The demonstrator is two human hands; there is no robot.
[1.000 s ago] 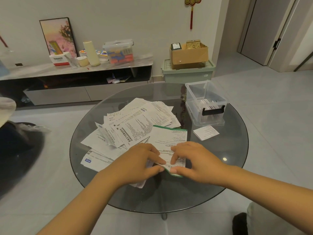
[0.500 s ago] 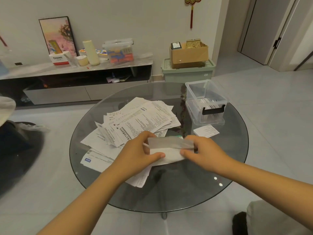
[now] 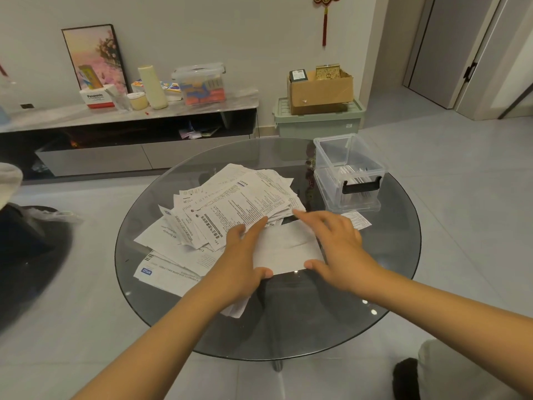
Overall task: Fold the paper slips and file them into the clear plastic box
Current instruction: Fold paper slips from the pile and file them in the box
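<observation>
Paper slip [image 3: 285, 249], folded, lies flat on glass table [image 3: 403, 255] between your hands, long axis left to right. Left hand [image 3: 245, 264] presses its left end, fingers straight; right hand [image 3: 337, 243] presses right end, fingers spread, no pinch. Clear plastic box [image 3: 350, 171] sits beyond and right of slip, near your right hand, which looks better placed to file. Unfolded pile [image 3: 227, 215] waits at left.

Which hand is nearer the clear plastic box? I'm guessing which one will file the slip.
Right. The right hand lies just in front of the clear plastic box; the left hand is further away, beside the paper pile.
</observation>
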